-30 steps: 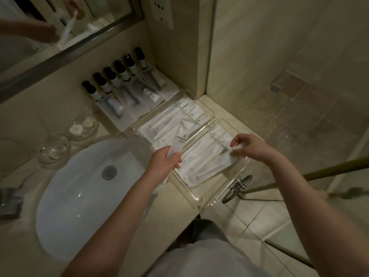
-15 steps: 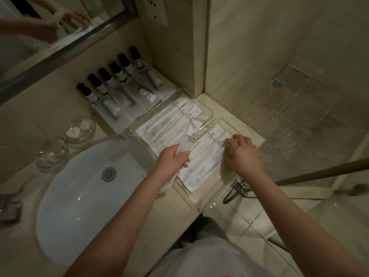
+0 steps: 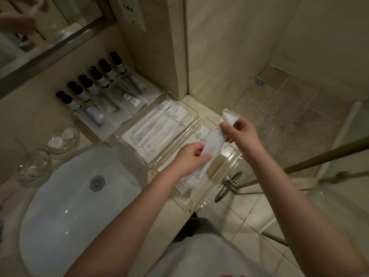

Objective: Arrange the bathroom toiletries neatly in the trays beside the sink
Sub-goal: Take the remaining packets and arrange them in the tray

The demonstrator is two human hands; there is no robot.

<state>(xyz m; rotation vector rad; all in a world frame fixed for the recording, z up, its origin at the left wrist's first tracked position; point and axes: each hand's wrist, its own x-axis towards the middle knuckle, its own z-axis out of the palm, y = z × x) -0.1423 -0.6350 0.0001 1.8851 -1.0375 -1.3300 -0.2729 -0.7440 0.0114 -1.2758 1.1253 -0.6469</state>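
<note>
Both forearms reach out over the near tray [image 3: 186,202] at the counter [image 3: 200,102] edge. The left grip [image 3: 190,159] clasps the lower part of a white packet [image 3: 212,141]. The right grip [image 3: 242,132] pinches the packet's top end, so it is held slanted above that tray. Past the tray's right rim, the counter ends.

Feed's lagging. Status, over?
Left hand and right hand pinch one packet over near tray. Far tray holds other packets. Nothing blocking.

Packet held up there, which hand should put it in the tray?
Probably left: the left hand grips the packet near its middle, directly above the near tray. The right hand only pinches its top end.
</note>
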